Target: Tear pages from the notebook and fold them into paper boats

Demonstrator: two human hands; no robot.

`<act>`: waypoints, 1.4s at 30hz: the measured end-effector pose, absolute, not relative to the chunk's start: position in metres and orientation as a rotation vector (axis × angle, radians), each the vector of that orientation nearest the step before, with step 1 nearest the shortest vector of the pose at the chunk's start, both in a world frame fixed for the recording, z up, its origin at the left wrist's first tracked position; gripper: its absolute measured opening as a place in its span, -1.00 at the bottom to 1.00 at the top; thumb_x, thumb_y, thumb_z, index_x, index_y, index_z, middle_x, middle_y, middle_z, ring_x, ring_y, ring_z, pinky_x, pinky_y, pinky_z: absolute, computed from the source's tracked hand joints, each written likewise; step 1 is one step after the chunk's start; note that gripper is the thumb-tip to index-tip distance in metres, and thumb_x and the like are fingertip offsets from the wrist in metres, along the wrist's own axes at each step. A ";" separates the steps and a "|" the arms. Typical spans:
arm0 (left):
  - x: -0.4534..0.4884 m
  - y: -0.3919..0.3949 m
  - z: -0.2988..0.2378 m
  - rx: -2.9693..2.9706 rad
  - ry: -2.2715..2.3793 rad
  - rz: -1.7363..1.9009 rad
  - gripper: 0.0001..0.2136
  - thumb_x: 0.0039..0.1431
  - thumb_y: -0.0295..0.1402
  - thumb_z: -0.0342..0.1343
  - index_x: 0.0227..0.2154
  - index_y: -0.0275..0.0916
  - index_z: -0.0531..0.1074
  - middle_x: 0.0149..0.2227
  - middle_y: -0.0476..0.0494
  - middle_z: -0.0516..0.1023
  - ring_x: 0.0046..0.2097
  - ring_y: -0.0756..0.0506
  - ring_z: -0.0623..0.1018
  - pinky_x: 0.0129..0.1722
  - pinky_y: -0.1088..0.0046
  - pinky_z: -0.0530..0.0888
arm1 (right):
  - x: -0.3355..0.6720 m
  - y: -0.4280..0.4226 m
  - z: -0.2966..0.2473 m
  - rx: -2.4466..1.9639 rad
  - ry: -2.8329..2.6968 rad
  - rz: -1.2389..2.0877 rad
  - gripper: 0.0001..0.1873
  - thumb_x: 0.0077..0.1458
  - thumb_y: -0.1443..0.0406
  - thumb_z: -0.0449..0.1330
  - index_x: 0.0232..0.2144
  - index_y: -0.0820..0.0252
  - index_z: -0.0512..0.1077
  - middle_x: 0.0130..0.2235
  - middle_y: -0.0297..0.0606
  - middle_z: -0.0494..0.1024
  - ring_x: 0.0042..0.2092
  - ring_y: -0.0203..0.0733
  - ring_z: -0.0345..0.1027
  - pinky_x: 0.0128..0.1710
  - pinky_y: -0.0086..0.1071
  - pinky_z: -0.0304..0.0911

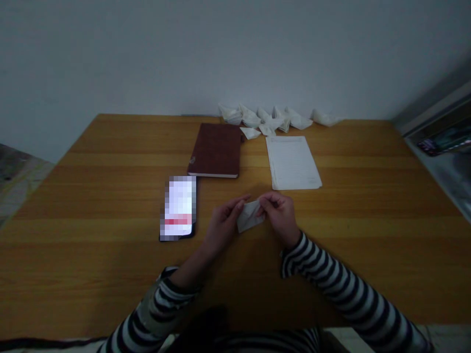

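Note:
Both of my hands meet over the middle of the wooden table point(91, 186), each pinching the same small folded piece of white paper point(249, 215). My left hand point(222, 226) grips its left side with thumb and fingers closed. My right hand point(280, 214) pinches its upper right corner. The paper sits just above the tabletop. A stack of white sheets point(292, 162) lies just beyond my right hand.
A dark red notebook point(217, 149) lies behind my left hand, and a lit phone point(178, 208) to its left. Several folded white paper pieces point(272, 118) line the back edge by the wall. A grey metal cabinet point(441, 142) stands at the right.

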State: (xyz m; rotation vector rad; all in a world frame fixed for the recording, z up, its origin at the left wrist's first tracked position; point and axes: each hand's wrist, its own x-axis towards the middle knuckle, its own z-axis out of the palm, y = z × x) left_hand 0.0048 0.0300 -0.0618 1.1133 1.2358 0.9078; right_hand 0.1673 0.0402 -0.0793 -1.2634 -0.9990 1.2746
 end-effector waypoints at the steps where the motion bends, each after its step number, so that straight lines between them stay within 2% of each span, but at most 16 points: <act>1: 0.005 0.030 -0.063 1.156 1.253 0.919 -0.56 0.25 -0.12 0.10 0.05 -0.30 0.52 -0.32 -0.16 0.64 -0.37 -0.07 0.52 -0.42 0.48 0.39 | 0.167 0.040 -0.079 -1.266 -0.998 1.269 -0.75 0.02 0.13 0.28 -0.51 0.19 0.47 -0.66 -0.35 0.49 -0.64 -0.34 0.28 -0.63 -0.49 0.19; 4: 0.002 0.030 -0.065 1.277 1.351 0.951 -0.54 0.30 -0.17 0.04 0.16 -0.30 0.43 -0.48 -0.03 0.51 -0.48 -0.02 0.38 -0.48 0.50 0.31 | 0.167 0.039 -0.076 -1.260 -1.037 1.296 -0.68 0.05 0.05 0.26 -0.48 0.19 0.46 -0.67 -0.39 0.45 -0.66 -0.35 0.25 -0.66 -0.50 0.15; 7: -0.002 0.033 -0.062 1.337 1.429 0.980 -0.56 0.31 -0.24 0.02 0.18 -0.31 0.39 -0.56 0.06 0.37 -0.53 0.02 0.28 -0.53 0.53 0.23 | 0.165 0.036 -0.071 -1.246 -1.107 1.368 -0.61 0.07 -0.02 0.25 -0.48 0.19 0.46 -0.71 -0.49 0.33 -0.70 -0.40 0.14 -0.71 -0.52 0.05; 11: -0.002 0.036 -0.056 1.263 1.439 1.006 -0.48 0.28 -0.24 0.07 0.27 -0.26 0.23 -0.65 0.18 0.25 -0.62 0.04 0.23 -0.62 0.58 0.14 | 0.163 0.035 -0.070 -1.252 -1.085 1.438 -0.58 0.01 -0.04 0.30 -0.50 0.19 0.43 -0.71 -0.51 0.32 -0.73 -0.43 0.09 -0.75 -0.53 -0.03; 13: 0.001 0.035 -0.054 1.198 1.367 1.001 -0.39 0.24 -0.20 0.14 0.29 -0.24 0.13 -0.64 0.17 0.36 -0.62 0.03 0.35 -0.61 0.59 0.22 | 0.162 0.036 -0.073 -1.243 -1.010 1.390 -0.60 0.04 -0.02 0.29 -0.49 0.18 0.39 -0.71 -0.52 0.33 -0.72 -0.43 0.11 -0.74 -0.54 0.00; 16: 0.004 0.035 -0.054 1.136 1.240 0.989 -0.53 0.18 -0.17 0.20 0.08 -0.29 0.35 -0.51 0.00 0.55 -0.50 -0.03 0.54 -0.47 0.51 0.44 | 0.162 0.037 -0.077 -1.189 -0.931 1.343 -0.64 0.07 0.03 0.29 -0.47 0.15 0.35 -0.70 -0.54 0.32 -0.70 -0.44 0.10 -0.70 -0.55 0.03; 18: 0.004 0.035 -0.053 1.108 1.195 0.990 -0.62 0.19 -0.12 0.18 -0.08 -0.31 0.42 -0.46 -0.07 0.59 -0.46 -0.06 0.58 -0.41 0.45 0.51 | 0.163 0.039 -0.078 -1.158 -0.934 1.357 -0.68 0.05 0.05 0.31 -0.40 0.14 0.37 -0.64 -0.53 0.38 -0.65 -0.42 0.16 -0.65 -0.54 0.09; 20: 0.002 0.035 -0.052 1.087 1.169 0.983 -0.57 0.22 -0.07 0.12 -0.01 -0.29 0.36 -0.46 -0.07 0.60 -0.48 -0.08 0.60 -0.42 0.41 0.53 | 0.166 0.042 -0.077 -1.141 -0.966 1.325 -0.66 0.04 0.07 0.33 -0.23 0.11 0.39 -0.56 -0.51 0.43 -0.57 -0.38 0.26 -0.56 -0.51 0.21; 22: -0.001 0.035 -0.050 1.089 1.131 0.976 -0.48 0.27 -0.06 0.07 0.17 -0.24 0.18 -0.47 -0.05 0.60 -0.49 -0.10 0.61 -0.44 0.39 0.55 | 0.169 0.045 -0.074 -1.123 -1.018 1.250 -0.57 0.03 0.09 0.35 -0.08 0.07 0.38 -0.43 -0.45 0.49 -0.41 -0.31 0.39 -0.39 -0.46 0.33; 24: -0.002 0.035 -0.049 1.133 1.085 0.952 -0.43 0.30 -0.11 0.05 0.25 -0.20 0.03 -0.49 -0.02 0.59 -0.49 -0.09 0.61 -0.44 0.42 0.55 | 0.173 0.047 -0.070 -1.106 -1.069 1.228 -0.58 0.07 0.10 0.33 -0.05 0.04 0.40 -0.28 -0.36 0.55 -0.25 -0.26 0.44 -0.24 -0.40 0.37; 26: -0.003 0.034 -0.049 1.176 1.032 0.909 -0.46 0.33 -0.16 0.02 0.26 -0.19 -0.02 -0.54 0.01 0.56 -0.53 -0.07 0.58 -0.50 0.48 0.51 | 0.177 0.048 -0.069 -1.089 -1.102 1.300 -0.61 0.13 0.09 0.28 -0.01 0.03 0.42 -0.24 -0.32 0.58 -0.23 -0.23 0.46 -0.22 -0.37 0.38; 29: -0.003 0.033 -0.049 1.183 0.977 0.888 -0.61 0.34 -0.19 0.01 0.14 -0.19 0.13 -0.59 0.05 0.53 -0.60 -0.03 0.53 -0.62 0.56 0.41 | 0.181 0.048 -0.071 -1.069 -1.112 1.420 -0.56 0.17 0.08 0.24 0.07 0.00 0.41 -0.37 -0.36 0.61 -0.37 -0.22 0.46 -0.34 -0.35 0.37; 34: -0.008 0.037 -0.048 1.198 1.089 1.007 -0.84 0.20 -0.28 0.17 -0.24 -0.24 0.47 -0.53 -0.01 0.59 -0.54 -0.02 0.58 -0.54 0.53 0.50 | 0.180 0.047 -0.076 -1.124 -1.070 1.301 -0.77 0.04 0.10 0.35 -0.30 0.09 0.59 -0.29 -0.28 0.68 -0.29 -0.19 0.52 -0.25 -0.31 0.42; 36: -0.010 0.038 -0.048 1.230 1.177 1.044 -0.88 0.16 -0.31 0.20 -0.36 -0.26 0.56 -0.47 -0.05 0.63 -0.53 0.00 0.57 -0.51 0.53 0.52 | 0.180 0.047 -0.076 -1.153 -1.066 1.281 -0.80 0.00 0.12 0.37 -0.35 0.09 0.60 -0.31 -0.28 0.68 -0.29 -0.19 0.53 -0.26 -0.31 0.43; 40: -0.013 0.040 -0.048 1.270 1.279 1.077 -0.83 0.17 -0.30 0.18 -0.33 -0.22 0.65 -0.39 -0.09 0.69 -0.45 -0.02 0.59 -0.43 0.51 0.55 | 0.180 0.045 -0.074 -1.136 -1.124 1.342 -0.84 -0.03 0.16 0.39 -0.36 0.07 0.63 -0.33 -0.28 0.69 -0.33 -0.22 0.53 -0.30 -0.34 0.44; 42: -0.011 0.040 -0.047 1.267 1.274 1.063 -0.83 0.11 -0.28 0.25 -0.30 -0.21 0.66 -0.34 -0.12 0.71 -0.38 -0.05 0.63 -0.37 0.48 0.57 | 0.181 0.045 -0.074 -1.108 -1.163 1.398 -0.84 -0.06 0.19 0.41 -0.35 0.06 0.64 -0.32 -0.28 0.70 -0.32 -0.23 0.54 -0.28 -0.34 0.45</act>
